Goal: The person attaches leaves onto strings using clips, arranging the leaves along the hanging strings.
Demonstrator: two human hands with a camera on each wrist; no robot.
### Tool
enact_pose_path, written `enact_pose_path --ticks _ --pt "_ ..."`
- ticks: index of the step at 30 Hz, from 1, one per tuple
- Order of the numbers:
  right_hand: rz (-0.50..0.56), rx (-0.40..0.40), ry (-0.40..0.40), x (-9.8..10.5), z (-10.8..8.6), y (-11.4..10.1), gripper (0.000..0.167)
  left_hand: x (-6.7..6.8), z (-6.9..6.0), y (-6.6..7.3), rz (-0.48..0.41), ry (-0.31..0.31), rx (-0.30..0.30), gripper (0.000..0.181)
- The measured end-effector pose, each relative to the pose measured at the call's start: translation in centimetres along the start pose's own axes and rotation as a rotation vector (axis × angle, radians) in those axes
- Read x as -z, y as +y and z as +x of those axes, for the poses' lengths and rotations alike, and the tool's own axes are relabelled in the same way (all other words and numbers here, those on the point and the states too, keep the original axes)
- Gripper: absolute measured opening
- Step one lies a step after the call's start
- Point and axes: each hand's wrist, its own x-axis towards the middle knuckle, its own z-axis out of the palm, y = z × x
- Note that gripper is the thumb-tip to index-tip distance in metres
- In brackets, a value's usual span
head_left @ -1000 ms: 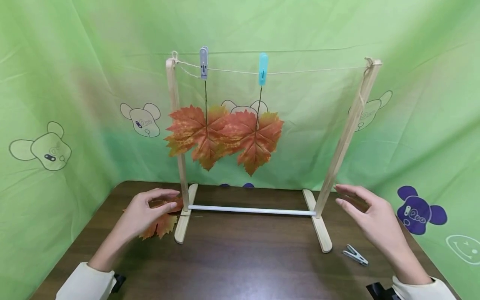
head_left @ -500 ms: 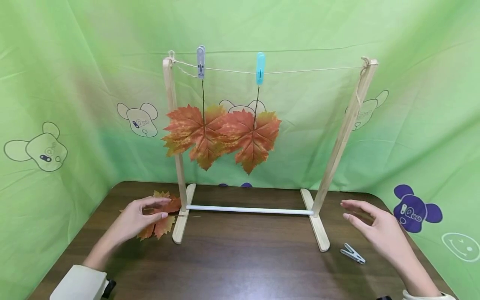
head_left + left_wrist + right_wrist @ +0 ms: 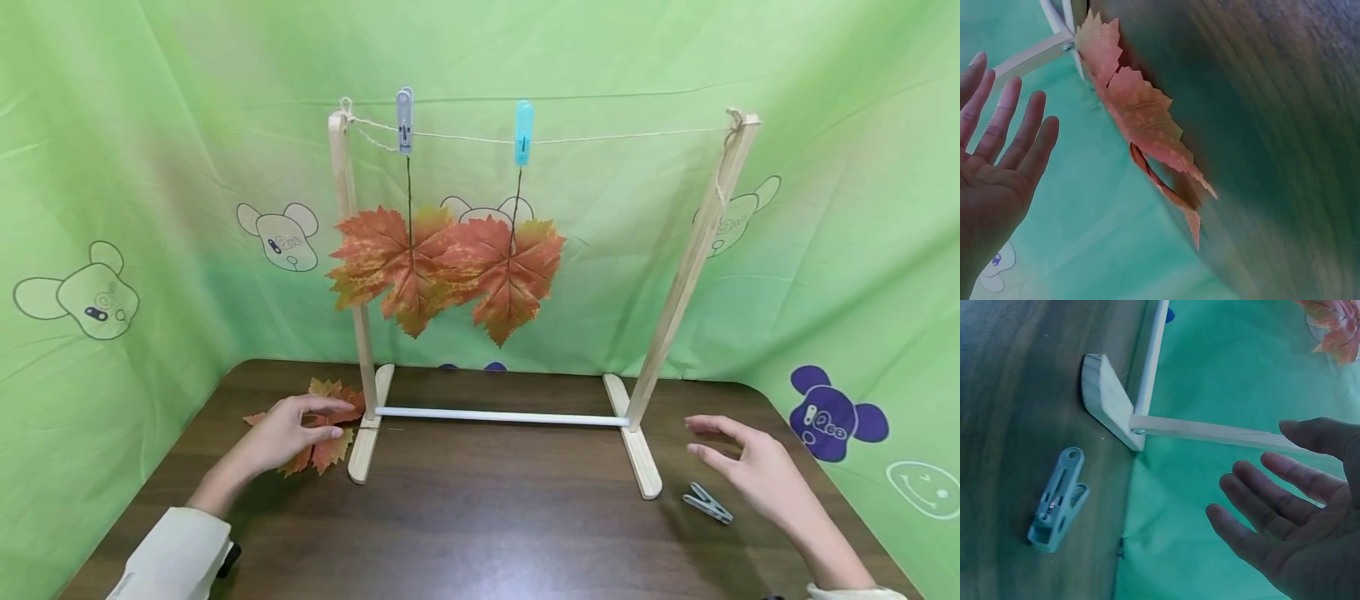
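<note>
My left hand [image 3: 288, 433] hovers over an artificial maple leaf [image 3: 330, 454] lying on the table at the left, its fingers loosely bent around nothing. In the left wrist view that leaf [image 3: 1141, 112] lies apart from the fingers. On the right, my right hand [image 3: 750, 467] is held in the air with relaxed, empty fingers. Near it a grey clothespin [image 3: 707, 503] lies on the table. Two more maple leaves hang by their stems from a string: the left leaf [image 3: 393, 267] under a grey-purple clothespin [image 3: 405, 122], the right leaf [image 3: 506, 275] under a blue clothespin [image 3: 523, 133].
A wooden frame carries the string [image 3: 622, 136] between its left post [image 3: 345, 175] and right post [image 3: 686, 275]. A white rod [image 3: 502, 416] joins the feet. The brown table [image 3: 480, 517] is backed by green printed cloth [image 3: 600, 50].
My right hand has moved down and slightly right, away from the right post. The left hand has shifted slightly left and down over the leaf. The hanging leaves stay in place.
</note>
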Motion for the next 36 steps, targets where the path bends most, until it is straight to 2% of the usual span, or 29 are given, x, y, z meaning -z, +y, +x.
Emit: enact_pose_path --ticks 15,22,30,36 --pt "-0.037 -0.083 -0.108 -0.9 -1.1 1.2 0.037 -1.5 1.7 -1.1 0.024 -0.069 -0.012 0.028" --pt "-0.029 -0.084 -0.110 -1.2 -1.8 1.7 0.036 -1.9 2.1 -1.3 0.036 -0.079 0.018 0.028" --pt "-0.049 -0.097 -0.168 -1.4 -2.1 2.5 0.037 -2.4 2.7 -1.9 0.009 -0.102 0.032 0.028" --pt "-0.082 -0.107 -0.196 -1.3 -2.3 3.0 0.035 -2.6 2.8 -1.8 -0.011 -0.110 0.049 0.026"
